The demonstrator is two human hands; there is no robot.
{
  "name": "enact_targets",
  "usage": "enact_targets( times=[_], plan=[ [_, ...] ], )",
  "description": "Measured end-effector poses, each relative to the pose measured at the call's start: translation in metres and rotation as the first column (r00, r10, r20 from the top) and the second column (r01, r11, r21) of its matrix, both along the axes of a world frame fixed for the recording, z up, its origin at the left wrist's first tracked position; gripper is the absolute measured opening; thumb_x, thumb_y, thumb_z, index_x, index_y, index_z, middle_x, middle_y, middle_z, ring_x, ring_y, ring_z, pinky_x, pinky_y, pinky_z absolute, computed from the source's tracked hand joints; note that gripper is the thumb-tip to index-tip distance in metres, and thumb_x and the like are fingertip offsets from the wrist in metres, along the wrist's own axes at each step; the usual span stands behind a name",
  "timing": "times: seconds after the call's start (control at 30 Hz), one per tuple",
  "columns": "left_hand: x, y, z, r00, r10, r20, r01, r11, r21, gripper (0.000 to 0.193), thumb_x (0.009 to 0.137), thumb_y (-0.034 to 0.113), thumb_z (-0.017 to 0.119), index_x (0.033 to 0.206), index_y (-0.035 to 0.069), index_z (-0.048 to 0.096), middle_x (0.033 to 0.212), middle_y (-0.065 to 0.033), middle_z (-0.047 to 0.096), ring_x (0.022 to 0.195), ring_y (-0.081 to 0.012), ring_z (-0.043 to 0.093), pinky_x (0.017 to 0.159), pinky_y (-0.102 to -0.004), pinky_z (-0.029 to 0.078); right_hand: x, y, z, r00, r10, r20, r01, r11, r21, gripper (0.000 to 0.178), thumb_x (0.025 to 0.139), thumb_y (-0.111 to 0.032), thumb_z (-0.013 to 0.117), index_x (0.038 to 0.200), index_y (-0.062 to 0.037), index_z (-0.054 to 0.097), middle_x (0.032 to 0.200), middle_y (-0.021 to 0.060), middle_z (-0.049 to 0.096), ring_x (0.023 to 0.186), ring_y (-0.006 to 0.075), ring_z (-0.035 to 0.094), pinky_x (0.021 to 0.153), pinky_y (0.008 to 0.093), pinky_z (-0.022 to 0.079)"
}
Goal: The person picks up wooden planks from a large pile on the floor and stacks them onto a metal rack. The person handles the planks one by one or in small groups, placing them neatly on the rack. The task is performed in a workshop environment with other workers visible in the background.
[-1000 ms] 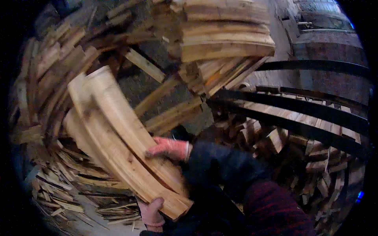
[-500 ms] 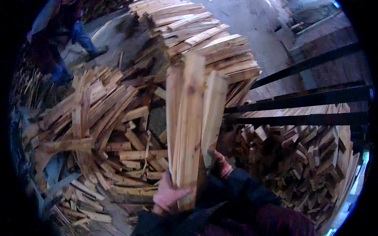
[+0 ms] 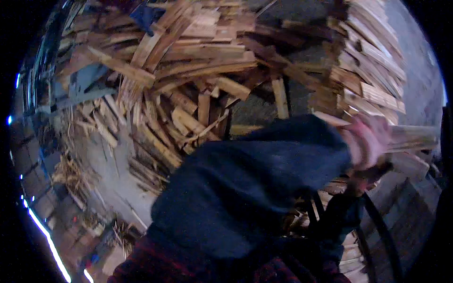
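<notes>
My dark red patterned clothing (image 3: 155, 259) fills the lower edge, and over it my dark left sleeve (image 3: 245, 184) crosses toward the right. At its end my left hand (image 3: 365, 141) is clamped around the wooden boards (image 3: 413, 137), which stick out past it to the right; the outline is blurred. My right hand (image 3: 362, 181) is just below it, mostly in shadow, and I cannot tell whether its fingers are closed on anything. Dark bars (image 3: 384, 236) slope down beneath my hands, with pale wood pieces (image 3: 351, 259) beside them. Left of my sleeve is the grey floor (image 3: 111, 172), with thin wood scraps (image 3: 73, 177) heaped on it. Beyond my arm lies a jumbled pile of planks (image 3: 203, 59), many crossing one another. Farther off to the right, a stack of boards (image 3: 377, 61) runs up toward the top edge.
</notes>
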State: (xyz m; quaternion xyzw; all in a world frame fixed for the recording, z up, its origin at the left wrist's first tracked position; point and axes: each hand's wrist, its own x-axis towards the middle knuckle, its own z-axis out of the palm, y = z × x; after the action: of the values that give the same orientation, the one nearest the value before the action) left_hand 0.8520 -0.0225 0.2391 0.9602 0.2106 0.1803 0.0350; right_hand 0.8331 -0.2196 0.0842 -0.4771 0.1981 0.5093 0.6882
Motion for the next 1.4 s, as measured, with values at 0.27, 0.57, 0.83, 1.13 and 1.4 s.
enact_targets(
  times=[0.27, 0.57, 0.83, 1.13, 1.4],
  plan=[
    [-0.159, -0.009, -0.113, 0.911, 0.412, 0.014, -0.066, 0.180, -0.982, 0.050, 0.077, 0.037, 0.064, 0.116, 0.006, 0.057, 0.108, -0.0167, 0.061, 0.100, -0.0347, 0.058, 0.091, -0.0399, 0.045, -0.005, 0.084, -0.007, 0.803, 0.555, 0.217, -0.505, 0.827, -0.246, 0.049, 0.090, -0.037, 0.056, 0.123, -0.0015, 0.052, 0.115, 0.0072, 0.057, 0.105, 0.0179, 0.053, 0.088, 0.0278, 0.043],
    [-0.379, 0.023, -0.124, 0.712, 0.596, -0.372, -0.178, -0.359, -0.916, 0.071, 0.078, 0.040, 0.066, 0.131, -0.002, 0.045, 0.131, -0.0199, 0.050, 0.124, -0.0299, 0.046, 0.102, -0.0351, 0.036, -0.093, 0.278, -0.005, -0.196, 0.909, 0.367, -0.623, 0.174, -0.763, 0.065, 0.084, -0.051, 0.060, 0.126, -0.0022, 0.052, 0.110, 0.0144, 0.063, 0.103, 0.0244, 0.058, 0.090, 0.0328, 0.043],
    [-0.336, 0.112, -0.220, 0.477, 0.831, -0.286, 0.256, -0.442, -0.860, 0.070, 0.084, 0.043, 0.064, 0.136, 0.002, 0.039, 0.128, -0.0119, 0.048, 0.119, -0.0229, 0.049, 0.093, -0.0336, 0.043, -0.064, 0.476, -0.094, -0.639, 0.636, 0.433, -0.450, 0.149, -0.881, 0.061, 0.085, -0.055, 0.053, 0.124, -0.0091, 0.055, 0.112, 0.0202, 0.061, 0.109, 0.0350, 0.055, 0.090, 0.0385, 0.043],
    [-0.265, 0.147, -0.339, 0.230, 0.880, -0.415, 0.659, -0.455, -0.599, 0.058, 0.090, 0.049, 0.055, 0.132, 0.012, 0.041, 0.129, -0.0061, 0.044, 0.112, -0.0215, 0.049, 0.091, -0.0368, 0.042, -0.060, 0.539, -0.200, -0.687, 0.622, 0.375, -0.477, 0.003, -0.879, 0.071, 0.085, -0.066, 0.042, 0.123, -0.0072, 0.055, 0.107, 0.0233, 0.061, 0.102, 0.0387, 0.057, 0.089, 0.0430, 0.042],
    [-0.287, 0.116, -0.344, 0.011, 0.891, -0.454, 0.793, -0.284, -0.539, 0.056, 0.094, 0.042, 0.050, 0.137, 0.008, 0.037, 0.133, -0.0067, 0.045, 0.121, -0.0253, 0.044, 0.100, -0.0377, 0.037, -0.086, 0.423, -0.219, -0.623, 0.721, 0.302, -0.688, -0.323, -0.650, 0.080, 0.083, -0.058, 0.056, 0.137, -0.0007, 0.040, 0.133, 0.0181, 0.049, 0.126, 0.0291, 0.043, 0.105, 0.0343, 0.032]
  ],
)
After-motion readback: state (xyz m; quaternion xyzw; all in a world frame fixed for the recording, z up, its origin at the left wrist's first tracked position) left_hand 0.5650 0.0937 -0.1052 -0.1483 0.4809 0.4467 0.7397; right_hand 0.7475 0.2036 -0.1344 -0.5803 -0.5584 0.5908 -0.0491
